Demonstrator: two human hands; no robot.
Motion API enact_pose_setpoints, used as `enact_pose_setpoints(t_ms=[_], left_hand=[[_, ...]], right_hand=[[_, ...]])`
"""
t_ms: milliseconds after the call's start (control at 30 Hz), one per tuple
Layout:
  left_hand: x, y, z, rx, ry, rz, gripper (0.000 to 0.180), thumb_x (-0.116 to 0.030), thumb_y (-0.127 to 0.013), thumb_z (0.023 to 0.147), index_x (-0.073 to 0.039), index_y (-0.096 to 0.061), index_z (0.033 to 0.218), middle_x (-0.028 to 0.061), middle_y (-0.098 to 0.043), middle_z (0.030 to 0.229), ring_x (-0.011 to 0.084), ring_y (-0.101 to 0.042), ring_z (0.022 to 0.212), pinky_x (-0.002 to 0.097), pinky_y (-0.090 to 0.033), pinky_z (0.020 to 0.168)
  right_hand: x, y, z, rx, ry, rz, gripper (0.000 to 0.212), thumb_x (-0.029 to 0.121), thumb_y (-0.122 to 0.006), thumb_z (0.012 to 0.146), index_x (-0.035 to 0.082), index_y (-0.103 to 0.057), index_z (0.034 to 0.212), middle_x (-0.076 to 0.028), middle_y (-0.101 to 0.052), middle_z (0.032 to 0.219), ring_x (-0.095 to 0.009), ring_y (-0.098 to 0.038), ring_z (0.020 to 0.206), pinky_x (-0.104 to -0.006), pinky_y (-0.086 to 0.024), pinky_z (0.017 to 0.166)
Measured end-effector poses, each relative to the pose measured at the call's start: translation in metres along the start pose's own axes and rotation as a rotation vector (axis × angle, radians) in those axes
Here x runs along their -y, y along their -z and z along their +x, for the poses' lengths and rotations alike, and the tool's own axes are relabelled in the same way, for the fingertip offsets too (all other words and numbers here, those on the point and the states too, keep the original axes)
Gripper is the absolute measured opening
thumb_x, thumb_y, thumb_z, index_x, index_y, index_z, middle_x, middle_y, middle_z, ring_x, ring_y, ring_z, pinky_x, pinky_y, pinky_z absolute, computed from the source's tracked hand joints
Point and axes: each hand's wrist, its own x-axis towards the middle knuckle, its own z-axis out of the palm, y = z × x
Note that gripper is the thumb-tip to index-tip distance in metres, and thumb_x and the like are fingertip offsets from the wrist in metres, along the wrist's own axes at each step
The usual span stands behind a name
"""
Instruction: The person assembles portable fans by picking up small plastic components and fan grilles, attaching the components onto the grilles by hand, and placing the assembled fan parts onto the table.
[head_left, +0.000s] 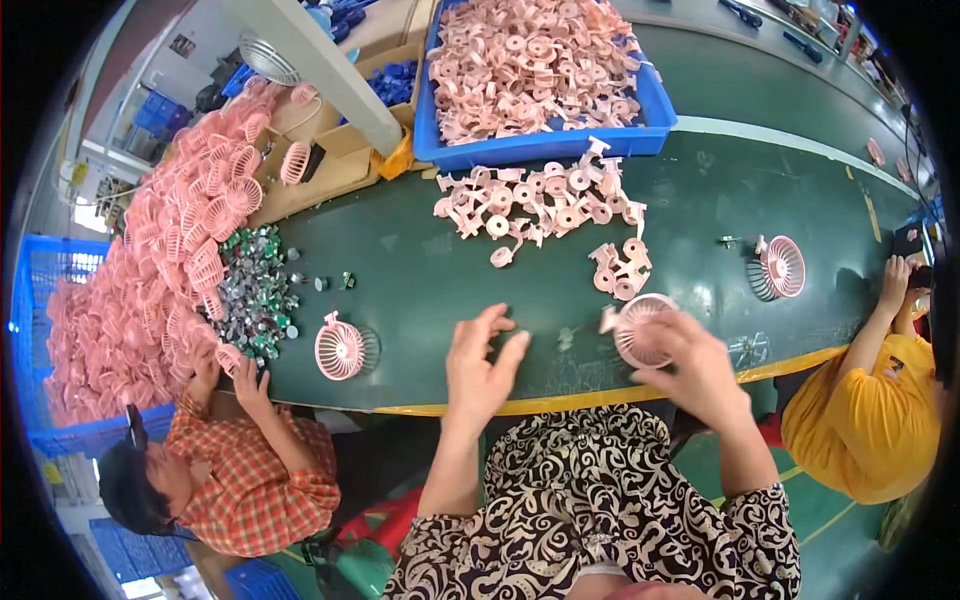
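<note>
My left hand (480, 366) hovers above the near part of the green table, palm inward, thumb and fingers apart with nothing between them. To its right, my right hand (698, 368) has its thumb and fingers around the near right side of a round pink fan cage (632, 322), whose small knob points left. Just beyond that cage lies a little cluster of pink ring-and-stem parts (622, 270). A wider spread of the same pink brackets (540, 200) lies farther back. Another pink fan cage (340, 350) rests on the table left of my left hand.
A blue tray (545, 150) heaped with pink brackets stands at the back. At left are piled fan cages (150, 290) and small green-and-silver motor parts (255, 290). A fan cage (780, 267) lies at right. Co-workers sit at left, in a checked shirt (255, 480), and right, in yellow (870, 420).
</note>
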Motion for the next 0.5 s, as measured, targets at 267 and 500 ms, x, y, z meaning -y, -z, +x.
enact_pose_setpoints(t_ms=[267,500], left_hand=[[0.051,0.072,-0.01,-0.427,0.155,0.269,0.036,-0.013,-0.072,0.096,-0.001,-0.066,0.13,0.0107,-0.069,0.119,0.02,-0.063,0.105,0.0314,-0.05,0.085],[0.086,0.115,-0.023,-0.638,-0.019,0.739,0.044,-0.022,-0.073,0.096,0.0,-0.063,0.134,0.0221,-0.057,0.141,0.0401,-0.05,0.129,0.0498,-0.039,0.109]], right_hand=[[-0.109,0.043,-0.013,-0.637,-0.252,-0.674,0.032,0.017,-0.078,0.091,0.002,-0.07,0.118,-0.013,-0.07,0.121,-0.032,-0.071,0.102,-0.0398,-0.056,0.084],[-0.073,0.029,0.024,-0.579,-0.238,-0.173,0.02,0.012,-0.074,0.094,0.0,-0.073,0.109,-0.012,-0.072,0.106,-0.023,-0.071,0.08,-0.0349,-0.056,0.071]])
